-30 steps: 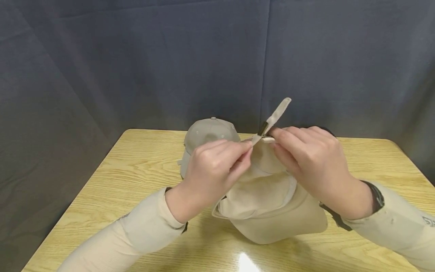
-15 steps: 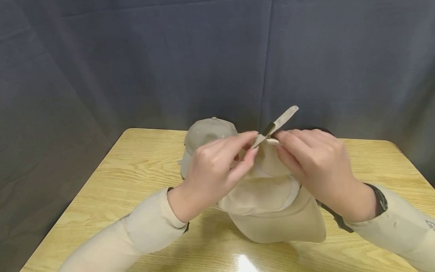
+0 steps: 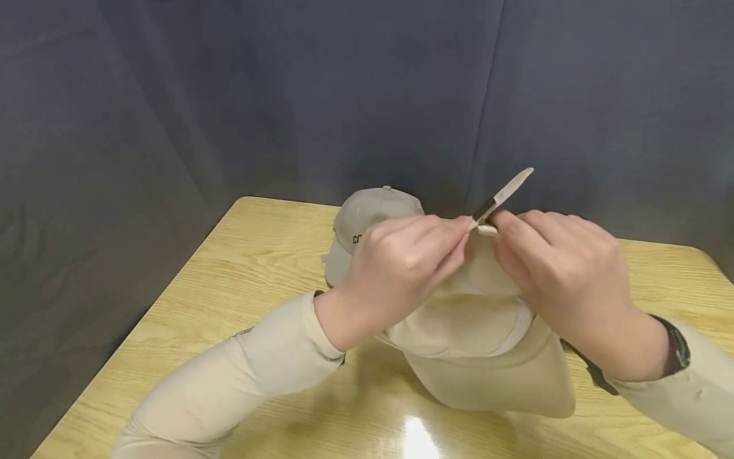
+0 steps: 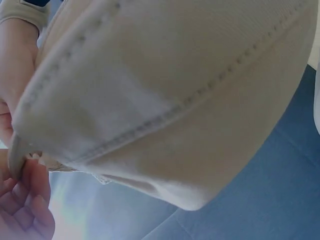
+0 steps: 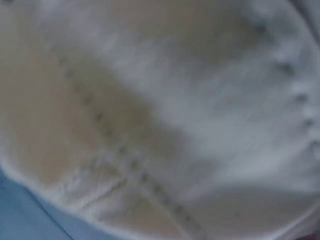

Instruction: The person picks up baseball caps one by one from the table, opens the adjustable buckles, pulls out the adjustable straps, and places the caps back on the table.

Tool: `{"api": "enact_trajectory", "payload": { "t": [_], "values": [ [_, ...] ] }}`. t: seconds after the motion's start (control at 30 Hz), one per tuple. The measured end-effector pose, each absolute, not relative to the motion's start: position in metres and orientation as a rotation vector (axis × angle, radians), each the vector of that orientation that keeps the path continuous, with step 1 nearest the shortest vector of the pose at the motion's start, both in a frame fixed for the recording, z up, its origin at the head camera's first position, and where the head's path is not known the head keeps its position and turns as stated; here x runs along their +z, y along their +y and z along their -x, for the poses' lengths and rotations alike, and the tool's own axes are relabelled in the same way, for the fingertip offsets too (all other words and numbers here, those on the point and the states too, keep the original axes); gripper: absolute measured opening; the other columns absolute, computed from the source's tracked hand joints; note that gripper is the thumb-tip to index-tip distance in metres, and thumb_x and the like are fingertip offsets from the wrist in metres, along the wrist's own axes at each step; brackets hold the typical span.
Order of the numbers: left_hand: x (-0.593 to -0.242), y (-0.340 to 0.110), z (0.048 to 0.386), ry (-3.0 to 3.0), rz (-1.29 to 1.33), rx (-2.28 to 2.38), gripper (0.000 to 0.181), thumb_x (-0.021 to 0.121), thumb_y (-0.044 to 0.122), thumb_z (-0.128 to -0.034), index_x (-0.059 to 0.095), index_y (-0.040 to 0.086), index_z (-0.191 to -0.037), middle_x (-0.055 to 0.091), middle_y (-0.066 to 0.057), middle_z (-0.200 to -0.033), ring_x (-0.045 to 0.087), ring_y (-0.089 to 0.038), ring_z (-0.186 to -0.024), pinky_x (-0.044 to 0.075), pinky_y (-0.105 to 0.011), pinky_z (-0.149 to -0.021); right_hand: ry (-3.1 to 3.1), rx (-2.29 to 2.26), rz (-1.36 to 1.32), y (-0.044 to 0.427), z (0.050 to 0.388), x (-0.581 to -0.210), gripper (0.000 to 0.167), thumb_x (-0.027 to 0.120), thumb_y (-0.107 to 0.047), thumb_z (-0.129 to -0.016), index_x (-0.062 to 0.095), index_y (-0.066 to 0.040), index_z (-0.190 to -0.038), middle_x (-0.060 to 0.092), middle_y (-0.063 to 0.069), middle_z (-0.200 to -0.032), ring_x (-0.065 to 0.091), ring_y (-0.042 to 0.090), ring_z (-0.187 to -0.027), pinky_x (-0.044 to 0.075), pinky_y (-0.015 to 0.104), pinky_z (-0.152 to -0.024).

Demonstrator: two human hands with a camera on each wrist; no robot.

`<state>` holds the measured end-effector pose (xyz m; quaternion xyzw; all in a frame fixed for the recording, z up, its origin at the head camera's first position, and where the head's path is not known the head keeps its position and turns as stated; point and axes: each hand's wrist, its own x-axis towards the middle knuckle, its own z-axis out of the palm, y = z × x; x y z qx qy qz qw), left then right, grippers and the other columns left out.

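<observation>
A beige baseball cap (image 3: 487, 386) is held over the table with its hollow and brim toward me. My left hand (image 3: 395, 274) pinches its back strap (image 3: 514, 186) close to a dark buckle (image 3: 484, 210). The strap's loose end sticks up and to the right past the buckle. My right hand (image 3: 568, 274) grips the cap's back edge just right of the buckle; its fingertips are partly hidden. In the left wrist view, fingers of the left hand (image 4: 25, 205) hold the strap below the stitched crown (image 4: 165, 100). Blurred cap fabric (image 5: 150, 125) fills most of the right wrist view.
A grey cap (image 3: 375, 210) with dark lettering sits at the back of the wooden table (image 3: 229, 268), partly behind my left hand. A dark curtain (image 3: 344, 95) hangs beyond the table's far edge.
The left fingers parted a little around the strap, then closed on it nearer the buckle. The strap's loose end tilts further right. The whole head view has shifted, and the grey cap's lettering shows now.
</observation>
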<state>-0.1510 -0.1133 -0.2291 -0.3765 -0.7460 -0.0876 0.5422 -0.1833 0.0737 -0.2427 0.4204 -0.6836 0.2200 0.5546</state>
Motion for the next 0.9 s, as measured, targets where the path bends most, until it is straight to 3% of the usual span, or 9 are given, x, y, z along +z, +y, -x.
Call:
{"api": "enact_trajectory", "payload": {
  "t": [0.53, 0.9],
  "values": [
    [-0.234, -0.119, 0.147, -1.791, 0.918, -0.300, 0.017, 0.063, -0.004, -0.0831, 0.074, 0.001, -0.095, 0.071, -0.001, -0.080, 0.066, -0.009, -0.069, 0.051, -0.017, -0.070, -1.697, 0.506, -0.978, 0.089, 0.205, -0.260, 0.019, 0.051, -0.004, -0.089, 0.070, -0.004, -0.087, 0.050, 0.001, -0.060, 0.040, 0.017, -0.046, 0.033, 0.034, -0.042],
    [-0.236, -0.123, 0.145, -1.829, 0.930, -0.357, 0.014, 0.064, -0.003, -0.0843, 0.074, -0.001, -0.094, 0.066, -0.002, -0.070, 0.058, -0.011, -0.058, 0.049, -0.018, -0.062, -1.689, 0.497, -0.961, 0.085, 0.204, -0.262, 0.019, 0.051, -0.004, -0.088, 0.069, -0.005, -0.088, 0.051, 0.000, -0.060, 0.042, 0.018, -0.046, 0.034, 0.035, -0.042]
  ]
}}
